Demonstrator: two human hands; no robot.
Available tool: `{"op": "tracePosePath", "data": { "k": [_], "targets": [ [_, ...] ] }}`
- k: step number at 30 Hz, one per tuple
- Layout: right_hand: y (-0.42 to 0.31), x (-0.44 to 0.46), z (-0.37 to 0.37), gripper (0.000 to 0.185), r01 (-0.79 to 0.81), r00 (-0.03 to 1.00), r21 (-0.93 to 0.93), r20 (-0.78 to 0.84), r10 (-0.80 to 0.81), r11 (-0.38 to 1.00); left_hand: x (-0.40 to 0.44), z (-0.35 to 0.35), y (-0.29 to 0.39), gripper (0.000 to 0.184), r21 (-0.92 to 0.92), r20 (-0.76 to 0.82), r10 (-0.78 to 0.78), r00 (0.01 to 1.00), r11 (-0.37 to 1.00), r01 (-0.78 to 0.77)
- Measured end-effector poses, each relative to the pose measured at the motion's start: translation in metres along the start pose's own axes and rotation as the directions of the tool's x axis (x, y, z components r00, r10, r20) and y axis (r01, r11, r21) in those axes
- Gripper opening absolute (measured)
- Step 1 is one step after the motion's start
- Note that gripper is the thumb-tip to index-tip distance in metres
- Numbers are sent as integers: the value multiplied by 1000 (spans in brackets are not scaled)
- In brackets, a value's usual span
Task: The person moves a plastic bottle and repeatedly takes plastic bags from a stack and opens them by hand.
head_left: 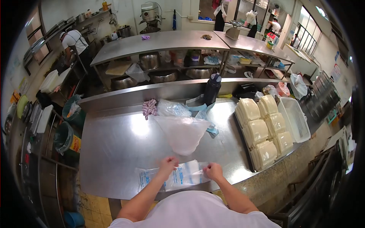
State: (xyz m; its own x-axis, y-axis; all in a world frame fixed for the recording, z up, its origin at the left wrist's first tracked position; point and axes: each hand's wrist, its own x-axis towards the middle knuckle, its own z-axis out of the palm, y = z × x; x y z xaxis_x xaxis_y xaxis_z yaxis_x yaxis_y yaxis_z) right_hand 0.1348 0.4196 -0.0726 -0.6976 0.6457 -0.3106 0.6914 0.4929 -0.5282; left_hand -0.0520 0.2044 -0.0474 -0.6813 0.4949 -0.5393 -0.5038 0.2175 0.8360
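Observation:
Flat clear plastic bags (182, 176) with blue print lie at the front edge of the steel table, below my hands. My left hand (167, 167) is closed, its fingertips pinching the thin plastic near the top of the bags. At their right end, my right hand (214, 171) is closed too, with thumb and finger on a plastic edge. Just beyond my hands sits a large whitish translucent plastic bag (183, 135), its wide side facing away. Behind it are a crumpled clear bag (172, 108) and a striped cloth (149, 108).
Stacks of wrapped cream-coloured squares (256, 131) stand on a dark tray at the right, beside a white basket (294, 119). A dark squeeze bottle (212, 90) is at the back ledge. Bins (65, 137) stand left of the table. A co-worker (76, 43) bends at the far left.

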Motion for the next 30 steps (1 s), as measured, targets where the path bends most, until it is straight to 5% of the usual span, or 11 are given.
{"op": "tracePosePath", "data": {
  "k": [2,5,10,12,14,16,19,22,26,28,30],
  "targets": [
    [11,-1,6,27,56,993,116,-108,-43,992,-14,18,-5,18,65,60,27,998,997,-31],
    [10,-14,-7,21,142,971,265,-225,-82,954,-27,36,-2,22,385,121,250,960,880,-278],
    [-56,-58,-71,12,109,993,712,-51,-104,693,-54,69,45,26,431,341,716,608,456,-779],
    [-62,-64,-82,14,157,980,793,-53,-190,589,-53,72,59,21,346,469,671,574,458,-819],
    [-72,-69,-96,17,149,970,881,-44,-238,448,-51,67,73,17,288,641,418,644,646,-706],
    [-96,-77,-117,21,77,968,960,-6,-253,270,-55,67,79,18,389,610,439,660,559,-732],
    [-103,-78,-138,26,-37,920,907,194,-340,420,-77,65,108,19,428,606,404,685,560,-709],
    [-102,-73,-147,28,63,895,852,183,-408,519,-91,58,132,21,358,616,354,703,670,-651],
    [-132,-82,-165,22,51,877,904,163,-452,425,-101,46,149,23,119,631,463,622,735,-667],
    [-153,-89,-180,18,-26,838,926,226,-497,377,-108,40,160,23,130,646,454,613,726,-675],
    [-153,-83,-179,21,-37,838,882,284,-466,471,-113,33,167,24,180,655,426,624,714,-677]
  ]
}}
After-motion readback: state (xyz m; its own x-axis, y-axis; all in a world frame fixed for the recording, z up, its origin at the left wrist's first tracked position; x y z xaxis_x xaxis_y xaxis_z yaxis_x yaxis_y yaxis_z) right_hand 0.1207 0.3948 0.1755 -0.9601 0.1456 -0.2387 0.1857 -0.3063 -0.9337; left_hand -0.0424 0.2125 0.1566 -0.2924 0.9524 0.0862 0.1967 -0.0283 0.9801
